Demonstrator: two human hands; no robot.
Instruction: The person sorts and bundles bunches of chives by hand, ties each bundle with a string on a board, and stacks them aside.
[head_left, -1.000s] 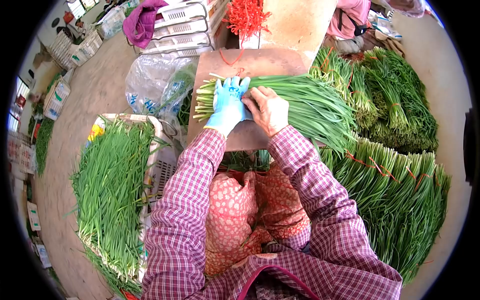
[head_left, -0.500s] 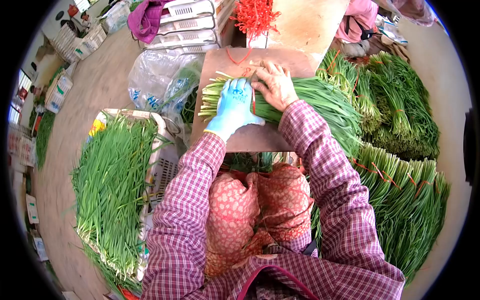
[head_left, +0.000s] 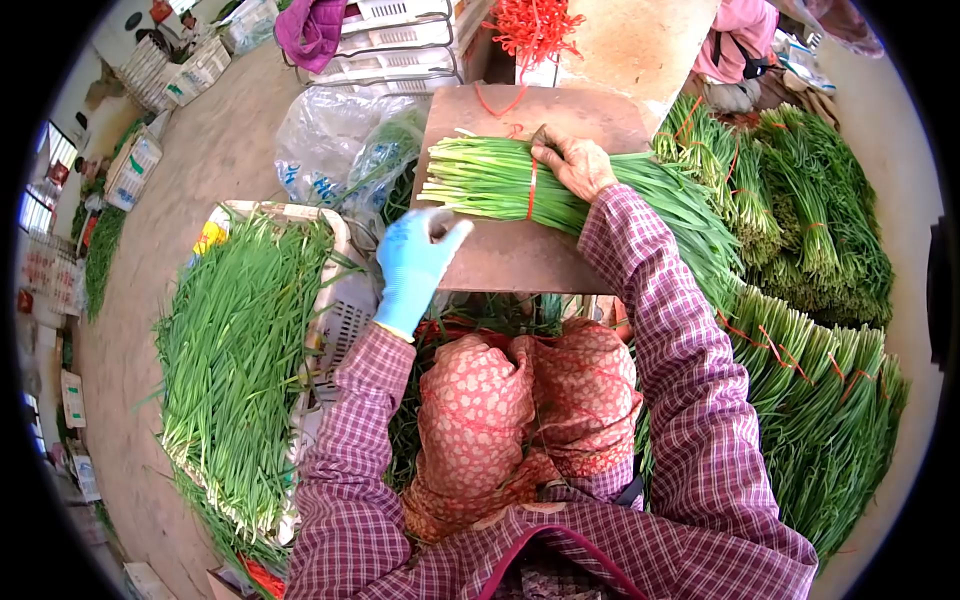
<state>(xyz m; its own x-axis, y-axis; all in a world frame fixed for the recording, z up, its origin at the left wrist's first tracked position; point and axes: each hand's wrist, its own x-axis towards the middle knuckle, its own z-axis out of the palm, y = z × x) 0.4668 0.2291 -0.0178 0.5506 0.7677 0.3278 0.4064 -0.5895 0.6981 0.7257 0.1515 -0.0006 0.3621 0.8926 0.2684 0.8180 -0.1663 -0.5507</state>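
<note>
A bunch of long green stalks (head_left: 490,180) lies across the brown board (head_left: 520,262), pale ends to the left, with a red tie (head_left: 533,188) around it. My right hand (head_left: 577,165), bare, is at the bunch's upper edge just right of the tie, its fingers closed on something dark and small that I cannot make out. My left hand (head_left: 412,262), in a light blue glove, is off the bunch at the board's lower left corner, thumb and fingers apart, holding nothing.
A crate heaped with loose green stalks (head_left: 240,370) stands at the left, a plastic bag (head_left: 330,140) above it. Red ties (head_left: 535,30) hang behind the board near stacked white crates (head_left: 390,45). Tied bunches (head_left: 820,400) are piled at the right.
My left hand has let go of the bunch and moved left and down off it. My right hand has shifted slightly along the bunch's upper edge. The red tie now shows fully.
</note>
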